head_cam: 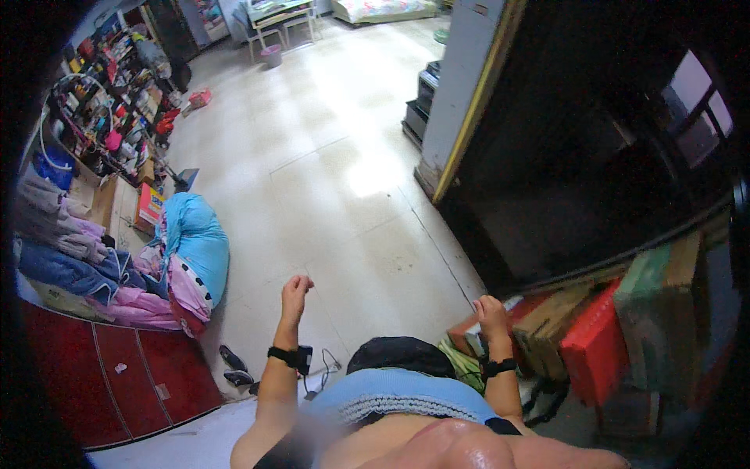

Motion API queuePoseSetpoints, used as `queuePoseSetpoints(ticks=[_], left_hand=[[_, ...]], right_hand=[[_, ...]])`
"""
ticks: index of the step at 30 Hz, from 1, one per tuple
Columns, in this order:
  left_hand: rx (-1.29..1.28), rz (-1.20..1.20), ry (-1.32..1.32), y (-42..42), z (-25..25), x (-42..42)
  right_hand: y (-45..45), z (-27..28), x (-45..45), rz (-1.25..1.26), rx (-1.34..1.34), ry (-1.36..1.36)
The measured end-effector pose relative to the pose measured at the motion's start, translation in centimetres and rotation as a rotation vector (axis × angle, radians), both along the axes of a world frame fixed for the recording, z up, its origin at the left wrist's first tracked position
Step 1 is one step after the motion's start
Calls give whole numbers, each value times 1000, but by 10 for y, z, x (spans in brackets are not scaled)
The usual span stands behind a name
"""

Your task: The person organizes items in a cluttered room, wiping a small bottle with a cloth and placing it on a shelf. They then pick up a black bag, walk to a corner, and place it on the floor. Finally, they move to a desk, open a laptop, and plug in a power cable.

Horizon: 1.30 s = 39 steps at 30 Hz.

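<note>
My left hand (296, 298) is raised over the pale tiled floor (304, 223), its fingers curled in with nothing visible in them. On that wrist sits a black strap with a small dark box (303, 360), and a thin cable runs beside it. My right hand (491, 315) is also loosely curled, and no object shows in it. It appears in front of the cardboard boxes (554, 328) at the right, apparently without gripping them. A black wrist strap (499, 367) is on that arm too.
A red cabinet (117, 375) at left adjoins heaped clothes (64, 269) and a light-blue bundle (196, 240). Dark shoes (235, 375) lie on the floor. Cluttered shelves (117, 99) line the far left. A red box (595, 346) and a dark glossy panel (562, 176) stand right.
</note>
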<state>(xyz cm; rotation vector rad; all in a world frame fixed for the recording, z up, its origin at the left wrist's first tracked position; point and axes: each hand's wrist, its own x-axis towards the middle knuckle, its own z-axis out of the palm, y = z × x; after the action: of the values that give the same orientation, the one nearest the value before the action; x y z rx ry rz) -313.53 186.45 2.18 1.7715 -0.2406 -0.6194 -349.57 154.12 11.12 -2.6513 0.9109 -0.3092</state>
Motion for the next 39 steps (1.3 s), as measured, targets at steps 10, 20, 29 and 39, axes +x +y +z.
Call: queuePoseSetpoints(ticks=[10,20,29,39], left_hand=[[29,211,41,-8,-42,98],[59,380,-69,-84,16,286],[3,744,127,-124,-23,403],[19,425,-274,-301,4,739]], right_hand=[[-109,-28,227,221,-15,103],[-211,-12,490,514,23,155],[-288,-54,674,566,65,242],[-392,-8,872,290,77,-10]])
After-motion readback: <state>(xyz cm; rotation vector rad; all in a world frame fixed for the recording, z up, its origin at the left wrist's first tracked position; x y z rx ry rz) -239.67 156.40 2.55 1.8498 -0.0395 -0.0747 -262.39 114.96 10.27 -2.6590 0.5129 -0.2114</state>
